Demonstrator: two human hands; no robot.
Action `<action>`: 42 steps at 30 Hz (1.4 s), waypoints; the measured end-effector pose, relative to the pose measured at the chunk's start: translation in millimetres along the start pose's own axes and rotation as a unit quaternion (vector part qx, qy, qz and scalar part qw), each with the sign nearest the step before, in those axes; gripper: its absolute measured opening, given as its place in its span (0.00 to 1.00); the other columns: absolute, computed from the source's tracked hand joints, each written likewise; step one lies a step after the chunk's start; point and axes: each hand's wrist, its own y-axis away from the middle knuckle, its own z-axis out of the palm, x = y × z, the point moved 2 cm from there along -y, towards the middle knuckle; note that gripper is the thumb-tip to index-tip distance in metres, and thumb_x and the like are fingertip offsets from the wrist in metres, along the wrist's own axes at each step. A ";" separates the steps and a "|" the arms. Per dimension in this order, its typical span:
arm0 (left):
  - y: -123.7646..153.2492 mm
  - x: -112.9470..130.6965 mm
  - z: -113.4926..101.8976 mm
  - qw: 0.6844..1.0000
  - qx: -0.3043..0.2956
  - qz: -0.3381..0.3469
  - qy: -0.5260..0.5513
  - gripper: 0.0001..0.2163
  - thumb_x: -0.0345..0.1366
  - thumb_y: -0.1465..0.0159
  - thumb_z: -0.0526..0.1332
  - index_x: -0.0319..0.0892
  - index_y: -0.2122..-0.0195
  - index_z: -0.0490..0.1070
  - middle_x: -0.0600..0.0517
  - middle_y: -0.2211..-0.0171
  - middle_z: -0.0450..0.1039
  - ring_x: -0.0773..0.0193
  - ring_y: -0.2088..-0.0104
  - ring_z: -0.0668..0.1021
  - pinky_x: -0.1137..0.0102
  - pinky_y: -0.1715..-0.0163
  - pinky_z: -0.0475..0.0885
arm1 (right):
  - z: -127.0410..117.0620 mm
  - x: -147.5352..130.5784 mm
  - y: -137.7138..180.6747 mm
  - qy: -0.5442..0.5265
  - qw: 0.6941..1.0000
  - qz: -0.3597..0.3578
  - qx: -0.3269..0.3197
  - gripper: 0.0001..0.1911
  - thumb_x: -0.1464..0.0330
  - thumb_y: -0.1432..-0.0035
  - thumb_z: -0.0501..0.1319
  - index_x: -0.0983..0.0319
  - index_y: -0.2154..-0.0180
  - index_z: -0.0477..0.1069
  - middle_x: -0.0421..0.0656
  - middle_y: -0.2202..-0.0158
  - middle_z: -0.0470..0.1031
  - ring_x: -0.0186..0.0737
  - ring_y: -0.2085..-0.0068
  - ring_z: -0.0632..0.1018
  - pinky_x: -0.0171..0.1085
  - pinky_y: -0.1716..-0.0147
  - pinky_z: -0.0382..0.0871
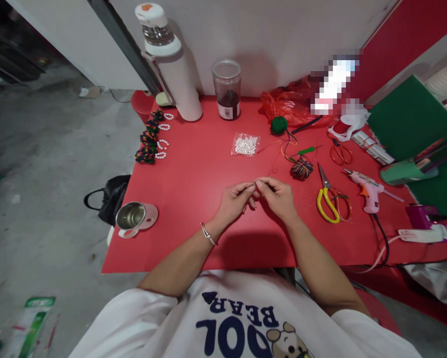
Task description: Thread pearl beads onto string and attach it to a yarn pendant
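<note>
My left hand (pixel 235 200) and my right hand (pixel 277 196) meet above the middle of the red table, thumbs and fingertips pinched together. What they pinch is too small to make out. A thin reddish thread (pixel 273 171) lies on the table just beyond my right fingers. Farther off sits a clear packet of white beads (pixel 245 145). To its right are a green yarn ball (pixel 279 125), a multicoloured yarn ball (pixel 302 169) and a green-handled hook (pixel 307 150). Yellow-handled scissors (pixel 327 204) lie to the right of my right hand.
Along the left edge are several dark yarn bundles with white bead loops (pixel 147 136) and a steel mug (pixel 137 219). A tall white bottle (pixel 178 74) and a jar (pixel 226 89) stand at the back. A pink glue gun (pixel 370 191) and red-handled scissors (pixel 341 153) lie right.
</note>
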 end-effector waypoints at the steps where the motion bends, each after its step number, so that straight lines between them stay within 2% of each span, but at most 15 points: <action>1: 0.1 0.2 0.0 1.000 0.001 -0.001 0.000 0.18 0.50 0.37 0.71 0.37 0.61 0.80 0.50 0.69 0.80 0.70 0.82 0.78 0.78 0.88 0.62 | 0.0 -0.4 0.1 -0.001 1.000 0.000 -0.001 0.15 0.56 0.35 0.64 0.60 0.63 0.83 0.40 0.73 0.78 0.36 0.70 0.77 0.35 0.68 0.73; 12: 0.7 1.5 0.2 1.000 -0.006 -0.006 -0.007 0.19 0.52 0.37 0.70 0.38 0.63 0.79 0.50 0.71 0.79 0.71 0.83 0.76 0.77 0.88 0.61 | -0.3 -2.1 -0.4 0.015 1.000 0.000 -0.012 0.17 0.55 0.34 0.63 0.59 0.65 0.82 0.40 0.74 0.77 0.37 0.71 0.76 0.35 0.68 0.73; 29: 0.8 -0.4 0.1 1.000 -0.001 -0.008 -0.009 0.19 0.51 0.36 0.69 0.37 0.60 0.80 0.49 0.69 0.80 0.70 0.81 0.78 0.78 0.87 0.62 | -0.8 2.3 0.0 0.013 1.000 0.013 -0.009 0.17 0.54 0.34 0.63 0.60 0.61 0.82 0.41 0.72 0.78 0.37 0.69 0.77 0.36 0.66 0.74; 36: 0.8 -0.4 0.2 1.000 -0.003 -0.010 -0.011 0.19 0.52 0.36 0.69 0.38 0.61 0.79 0.49 0.70 0.80 0.70 0.82 0.77 0.78 0.87 0.61 | -1.3 1.9 0.1 0.022 1.000 -0.006 -0.012 0.16 0.56 0.33 0.63 0.61 0.62 0.82 0.41 0.72 0.78 0.36 0.70 0.77 0.35 0.66 0.72; 42: 0.1 -1.7 -0.7 1.000 -0.003 -0.009 -0.011 0.18 0.51 0.35 0.69 0.37 0.62 0.79 0.50 0.72 0.79 0.70 0.82 0.77 0.78 0.87 0.60 | -3.6 -0.7 0.8 0.094 0.994 -0.049 -0.004 0.16 0.58 0.32 0.60 0.60 0.60 0.83 0.44 0.66 0.83 0.39 0.65 0.81 0.37 0.62 0.74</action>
